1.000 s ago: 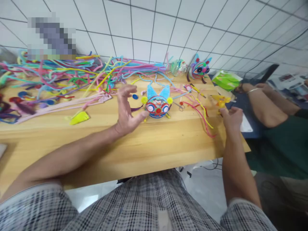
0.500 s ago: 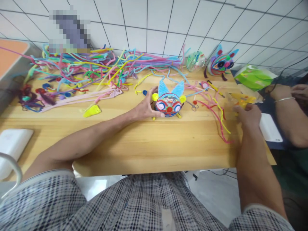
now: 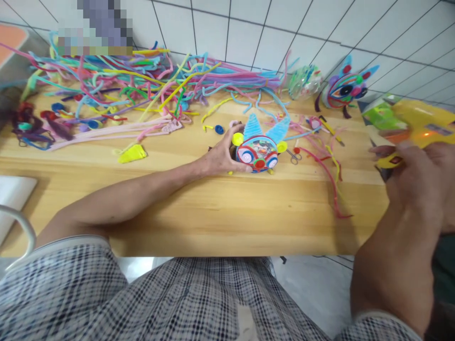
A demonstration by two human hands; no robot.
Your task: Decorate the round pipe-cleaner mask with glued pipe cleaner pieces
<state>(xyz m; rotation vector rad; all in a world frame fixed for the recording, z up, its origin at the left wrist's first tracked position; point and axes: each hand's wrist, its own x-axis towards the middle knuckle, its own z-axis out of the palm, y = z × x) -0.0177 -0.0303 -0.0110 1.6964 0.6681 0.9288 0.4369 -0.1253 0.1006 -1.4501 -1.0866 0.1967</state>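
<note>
My left hand (image 3: 229, 154) grips the side of a pipe-cleaner animal head (image 3: 256, 154), with blue pointed ears, yellow round side pieces, ringed eyes and a red nose. It stands on the table facing me. At the right, raised above the table edge, my right hand (image 3: 415, 170) is closed round the handle of a yellow glue gun (image 3: 423, 123) with a small orange light glowing on its side. Scissors (image 3: 294, 157) lie just right of the animal head, beside loose pink, red and yellow pipe cleaners (image 3: 334, 166).
A big heap of coloured pipe cleaners (image 3: 142, 80) fills the back left of the wooden table (image 3: 213, 213). A finished-looking animal head (image 3: 344, 87) and a clear ball (image 3: 304, 85) stand by the tiled wall. A yellow piece (image 3: 132, 153) lies left of my arm.
My right hand has lifted the glue gun up and toward me at the right. My left hand keeps its hold on the animal head; the whole view has shifted a little.
</note>
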